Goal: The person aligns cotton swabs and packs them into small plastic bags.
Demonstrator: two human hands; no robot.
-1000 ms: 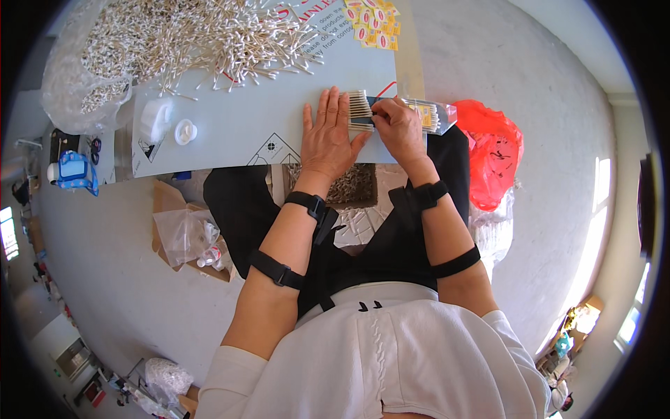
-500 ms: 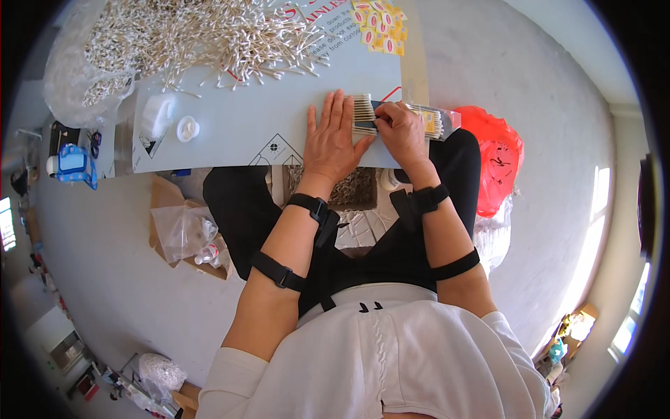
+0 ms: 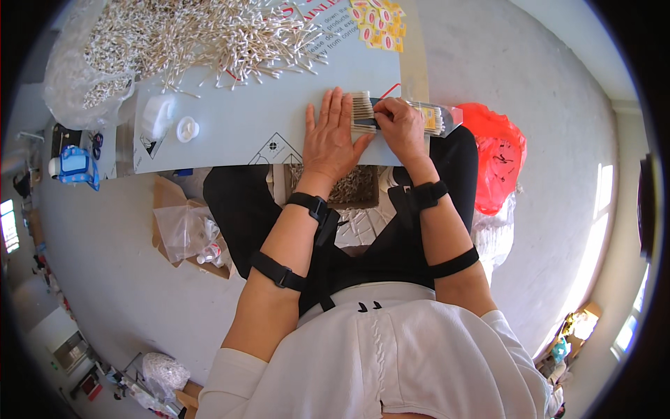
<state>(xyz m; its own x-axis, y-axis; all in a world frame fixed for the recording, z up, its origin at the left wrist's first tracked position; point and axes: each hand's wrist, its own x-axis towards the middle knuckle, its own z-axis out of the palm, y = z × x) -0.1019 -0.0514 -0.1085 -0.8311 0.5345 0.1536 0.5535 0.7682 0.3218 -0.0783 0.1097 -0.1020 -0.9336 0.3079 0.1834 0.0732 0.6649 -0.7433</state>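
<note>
My left hand lies flat on the table with its fingers stretched out. Its fingertips and thumb border a neat row of cotton swabs laid side by side. To the right of that row, my right hand has thumb and fingers pinched together over a dark flat piece. What sits between those fingertips is hidden. Just beyond the right hand, a clear packet of cotton swabs with a yellow label lies at the table's right edge.
A large heap of loose cotton swabs covers the far left of the table, beside a clear bag. Several yellow-and-white labels lie far right. A small white round container stands left. A red bag hangs right of my knee.
Both hands stay in nearly the same place. The right fingers have shifted slightly over the dark piece; the row of swabs looks much the same.
</note>
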